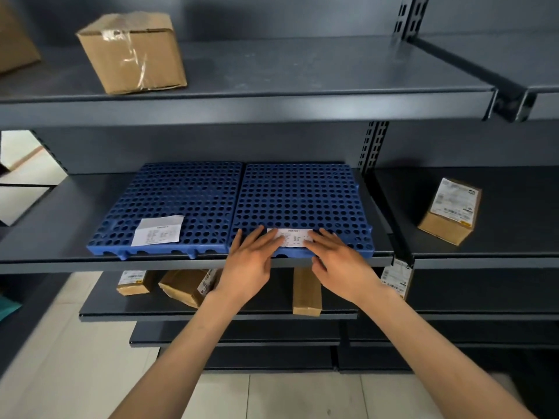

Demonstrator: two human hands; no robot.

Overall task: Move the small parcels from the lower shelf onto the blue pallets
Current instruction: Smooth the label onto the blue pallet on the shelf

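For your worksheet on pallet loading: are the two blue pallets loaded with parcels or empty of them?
Empty of parcels: the blue pallets carry only two paper slips, no boxes.

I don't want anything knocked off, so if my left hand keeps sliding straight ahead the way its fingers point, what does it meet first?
The left hand already touches the paper slip on the right blue pallet. Beyond it only bare pallet shows, then probably the shelf's back panel.

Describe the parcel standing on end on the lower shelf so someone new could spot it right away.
Find the two blue pallets on the middle shelf, then look at the lower shelf directly beneath them. Under the right pallet's front edge, between the person's forearms, stands a narrow brown parcel. Unlike the two label-bearing parcels to its left, it shows no label.
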